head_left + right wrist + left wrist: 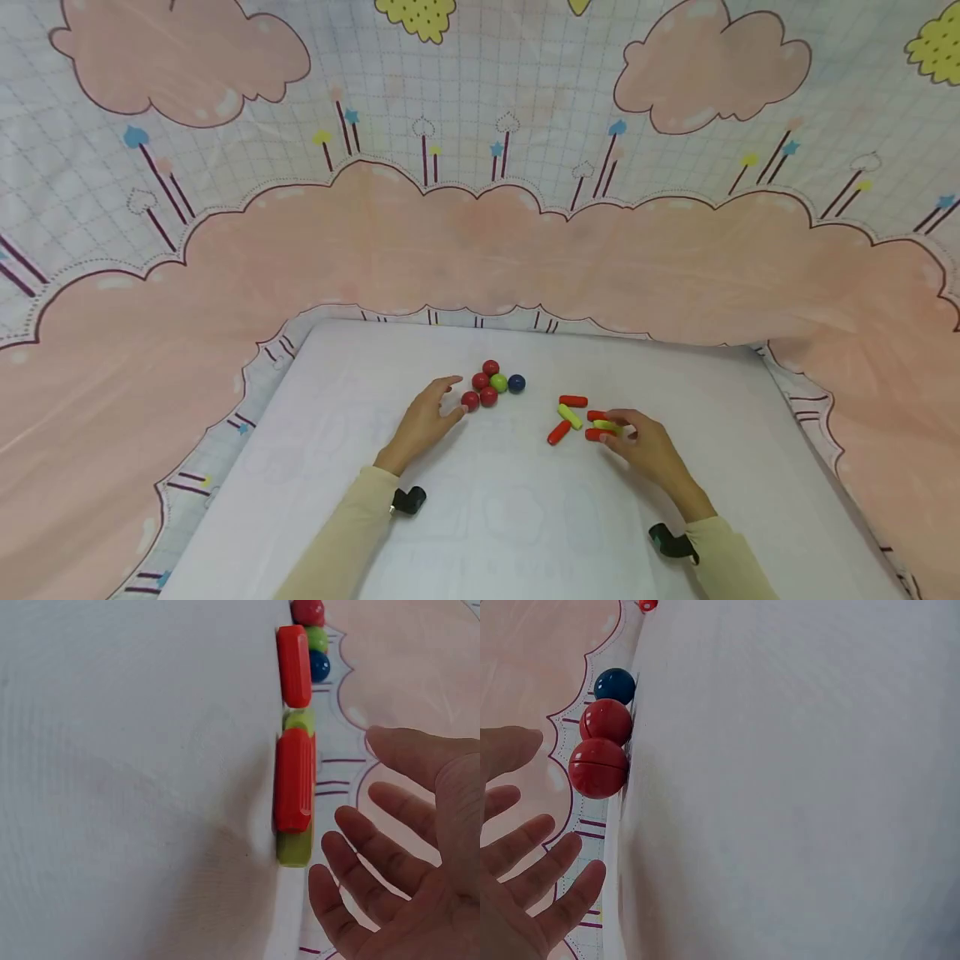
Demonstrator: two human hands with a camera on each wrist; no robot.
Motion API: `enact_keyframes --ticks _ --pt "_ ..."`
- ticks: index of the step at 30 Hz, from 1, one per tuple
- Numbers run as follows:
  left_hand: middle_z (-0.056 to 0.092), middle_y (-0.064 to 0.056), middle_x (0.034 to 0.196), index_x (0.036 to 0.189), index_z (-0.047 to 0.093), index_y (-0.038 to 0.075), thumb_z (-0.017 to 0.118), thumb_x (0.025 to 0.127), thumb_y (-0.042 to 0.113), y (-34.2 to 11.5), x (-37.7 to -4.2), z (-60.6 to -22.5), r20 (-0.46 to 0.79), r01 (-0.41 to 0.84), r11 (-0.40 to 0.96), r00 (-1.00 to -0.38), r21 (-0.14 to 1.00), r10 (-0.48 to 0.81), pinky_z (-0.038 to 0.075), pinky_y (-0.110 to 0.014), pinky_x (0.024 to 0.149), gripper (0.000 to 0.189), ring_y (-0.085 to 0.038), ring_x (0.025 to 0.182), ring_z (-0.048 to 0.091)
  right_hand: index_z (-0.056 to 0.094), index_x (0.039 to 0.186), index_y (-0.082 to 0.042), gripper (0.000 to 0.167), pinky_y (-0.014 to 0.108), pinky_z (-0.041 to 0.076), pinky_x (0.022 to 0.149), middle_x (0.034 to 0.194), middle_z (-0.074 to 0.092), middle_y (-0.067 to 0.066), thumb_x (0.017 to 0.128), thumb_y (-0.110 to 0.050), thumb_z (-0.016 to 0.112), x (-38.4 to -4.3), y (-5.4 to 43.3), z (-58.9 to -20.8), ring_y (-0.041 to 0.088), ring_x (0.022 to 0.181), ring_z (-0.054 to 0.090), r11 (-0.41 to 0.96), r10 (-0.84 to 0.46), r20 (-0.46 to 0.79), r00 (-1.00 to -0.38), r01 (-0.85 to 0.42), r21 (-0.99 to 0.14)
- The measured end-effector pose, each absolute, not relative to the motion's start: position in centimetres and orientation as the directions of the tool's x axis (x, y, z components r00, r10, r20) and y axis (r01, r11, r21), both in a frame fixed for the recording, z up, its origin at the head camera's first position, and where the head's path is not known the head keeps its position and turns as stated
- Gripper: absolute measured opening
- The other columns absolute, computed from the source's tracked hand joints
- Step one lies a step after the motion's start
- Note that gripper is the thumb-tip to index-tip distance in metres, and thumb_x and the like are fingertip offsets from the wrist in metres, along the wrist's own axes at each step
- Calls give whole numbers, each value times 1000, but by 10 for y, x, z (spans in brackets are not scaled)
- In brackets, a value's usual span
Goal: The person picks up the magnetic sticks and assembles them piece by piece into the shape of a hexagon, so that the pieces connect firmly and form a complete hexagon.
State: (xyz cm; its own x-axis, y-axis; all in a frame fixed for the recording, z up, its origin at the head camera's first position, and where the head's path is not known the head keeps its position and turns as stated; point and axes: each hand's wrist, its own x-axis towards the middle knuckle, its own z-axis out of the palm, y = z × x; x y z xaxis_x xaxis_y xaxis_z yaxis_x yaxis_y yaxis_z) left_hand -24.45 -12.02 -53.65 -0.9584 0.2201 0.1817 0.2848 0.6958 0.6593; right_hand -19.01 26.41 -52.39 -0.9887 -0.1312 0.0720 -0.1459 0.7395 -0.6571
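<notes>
My left hand (423, 423) is beside a cluster of balls, thumb close to the nearest red ball (469, 402) and fingers spread. Several red balls lie together with one green ball (498, 383) and one dark blue ball (517, 384). To the right is a loose group of short ribbed sticks, several red sticks (573, 401) and two yellow-green sticks (569, 416). Around the right end of this group my right hand (651, 450) arches, thumb near a red stick (294, 780). The right wrist view shows its fingers relaxed and apart, with nothing between them.
Balls and sticks lie on a white-covered table (487, 533), its far edge beyond them. A patterned cloth (480, 250) with pink clouds hangs behind and down both sides. A small black device (408, 500) sits at the left wrist, another black device (672, 542) at the right.
</notes>
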Motion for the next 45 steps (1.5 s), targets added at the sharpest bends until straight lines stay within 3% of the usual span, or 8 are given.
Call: enact_keyframes --ticks 3,17,34,45 --pt "57 -9 139 138 52 14 70 90 24 -119 -244 -538 192 285 665 -958 690 212 51 -45 97 52 -28 122 59 64 124 -7 38 46 53 89 126 66 13 89 -18 72 -190 264 -525 30 109 61 736 -127 70 -989 -141 -662" --pt "58 -11 137 135 55 9 71 90 21 -116 -248 -539 133 233 582 -969 779 209 51 -45 95 49 -29 120 60 69 116 -8 31 40 56 83 118 69 12 86 -16 74 -189 264 -529 28 100 63 744 -98 9 -995 -79 -664" --pt "59 -9 137 134 58 13 73 89 22 -113 -251 -540 63 192 624 -973 758 223 51 -45 97 48 -28 124 57 73 108 -11 25 31 55 74 110 71 10 83 -9 76 -192 260 -534 22 90 61 774 -92 14 -996 -80 -628" --pt "64 -7 126 125 63 14 73 88 20 -110 -256 -543 83 240 625 -960 743 269 47 -46 100 39 -24 115 59 73 108 -11 26 37 56 80 107 71 8 82 -6 76 -196 259 -539 18 86 61 801 -83 -10 -997 -61 -595"
